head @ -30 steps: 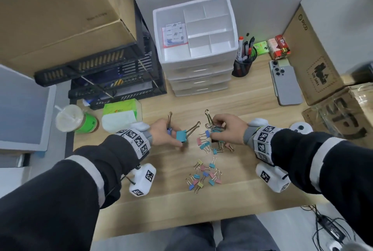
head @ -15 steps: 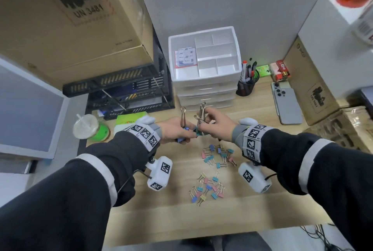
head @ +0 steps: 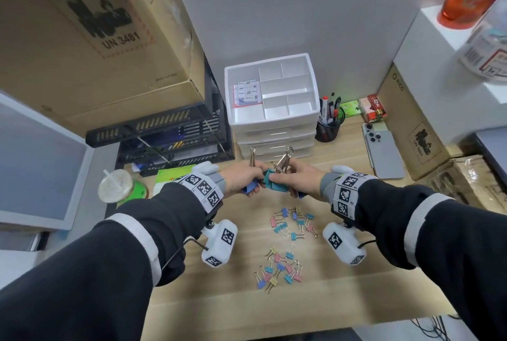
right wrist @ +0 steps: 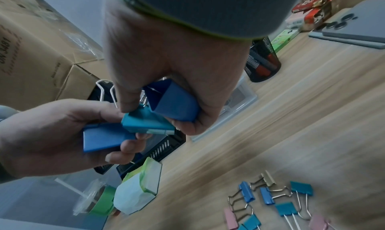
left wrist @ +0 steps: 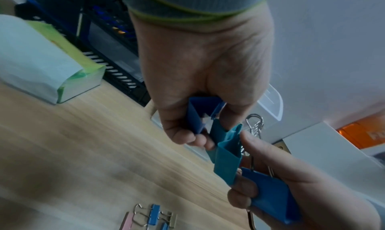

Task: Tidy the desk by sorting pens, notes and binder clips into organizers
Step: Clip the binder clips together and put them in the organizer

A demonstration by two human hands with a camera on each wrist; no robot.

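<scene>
We've got our left hand [head: 241, 180] gripping a dark blue binder clip [left wrist: 201, 113] and our right hand [head: 297, 178] clutching teal clips [head: 275, 183], raised above the desk [head: 219, 299], wire handles up.

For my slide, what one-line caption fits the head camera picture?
Both hands, left hand and right hand, hold large binder clips above small binder clips on the desk.
</scene>
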